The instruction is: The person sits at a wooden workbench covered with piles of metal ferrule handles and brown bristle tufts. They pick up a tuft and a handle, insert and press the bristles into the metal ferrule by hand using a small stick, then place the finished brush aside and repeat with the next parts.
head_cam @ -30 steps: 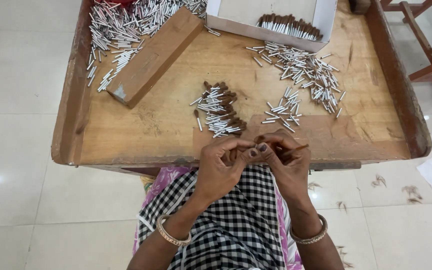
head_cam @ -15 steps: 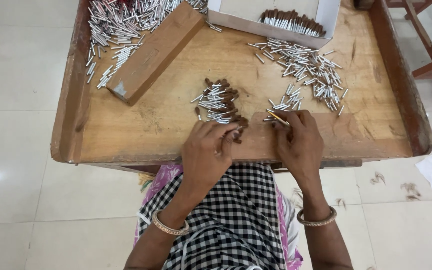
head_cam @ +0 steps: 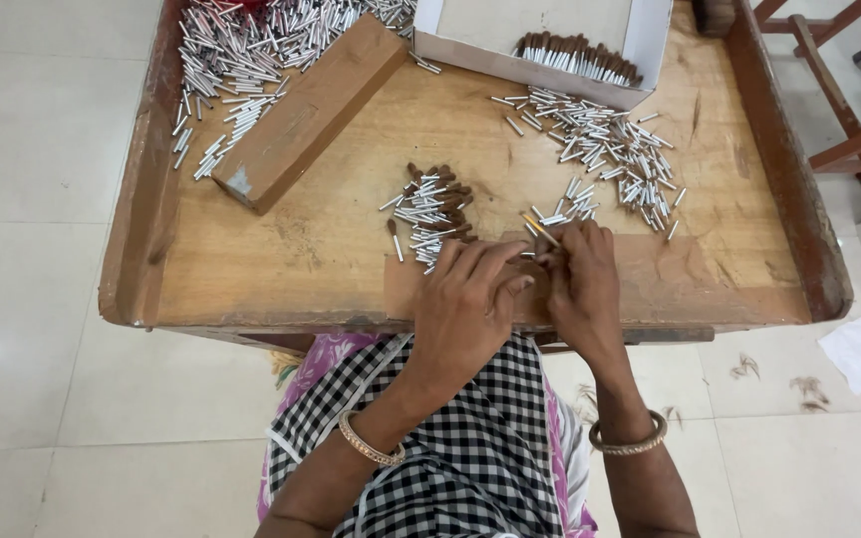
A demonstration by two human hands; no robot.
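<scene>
Pale floor tiles are surrounding a rimmed wooden bench (head_cam: 301,261). At centre frame, the right hand (head_cam: 580,284) is pinching a thin stick (head_cam: 540,229) between curled fingertips, its tip pointing to the upper left. The left hand (head_cam: 465,304) is lying half-curled just beside it; whether it is gripping anything cannot be told. A small pile (head_cam: 432,207) is lying close above the knuckles. Risk: a sideways knuckle sweep is likely to scatter this pile; a loose pinch is likely to drop the stick.
</scene>
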